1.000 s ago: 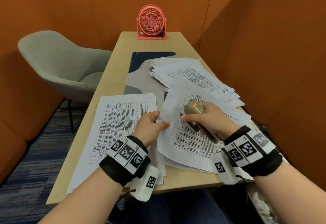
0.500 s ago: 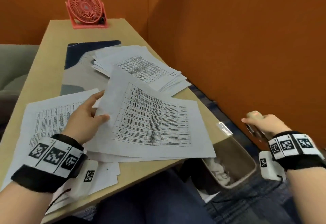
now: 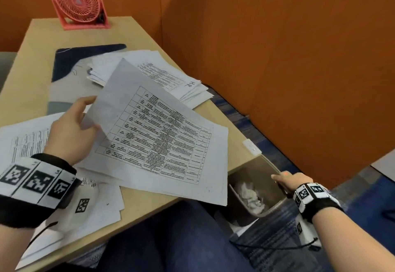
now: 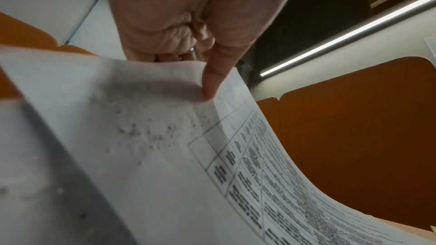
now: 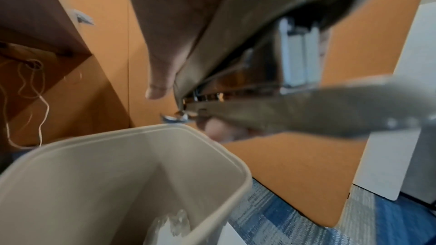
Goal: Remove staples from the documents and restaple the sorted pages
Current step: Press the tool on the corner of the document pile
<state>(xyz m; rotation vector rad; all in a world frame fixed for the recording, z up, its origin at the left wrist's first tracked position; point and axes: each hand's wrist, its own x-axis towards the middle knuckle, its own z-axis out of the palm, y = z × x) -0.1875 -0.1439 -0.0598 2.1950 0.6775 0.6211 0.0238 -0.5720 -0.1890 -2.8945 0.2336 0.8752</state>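
— Over the bin (image 3: 275, 206) at the near right, beside the surface (image 3: 136, 42), what is the right hand (image 3: 292, 180) doing?

— It is closed around the stapler (image 5: 271, 74), with the thumb on top and the other fingers under it. The metal nose of the stapler hangs just above the rim of the bin. Something small and shiny sits at the nose; I think it is a removed staple, but it is too blurred to be sure.

— And the document?

— The document (image 3: 162, 137) lies in the middle of the surface, and its near right corner sticks out over the edge. The left hand (image 3: 72, 132) pinches its left edge, thumb on the printed side and fingers behind, so this edge is lifted and curved.

— How far is the task, in your opinion?

— I judge that this document is just freed from its staple and the staple is being thrown away. Restapling is not done yet for these pages. One stack of papers (image 3: 171, 77) waits at the far side, marked by hand at one corner, and more loose sheets (image 3: 25, 141) lie at the left under the wrist. So I think much work is left.

— Anything else around?

— A pink fan (image 3: 78, 0) stands at the far end, and a dark mat (image 3: 70, 62) lies under the far papers.
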